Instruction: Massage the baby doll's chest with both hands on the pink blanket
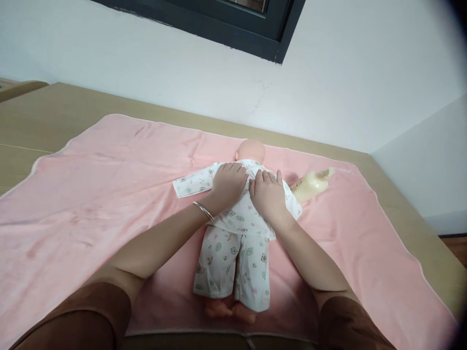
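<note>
- Left hand and right hand lie flat on the shirt of the doll, gripping nothing.
- Step appears smoothing; next move calls for light palms.

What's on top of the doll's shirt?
The left hand and right hand, side by side, palms down on the patterned shirt, near the doll's head. Cloth directly beneath them is covered, so can't be seen.

Tan table | pink blanket spread on it (creased at left) | on blanket: clothed doll, pale-yellow bottle
</note>
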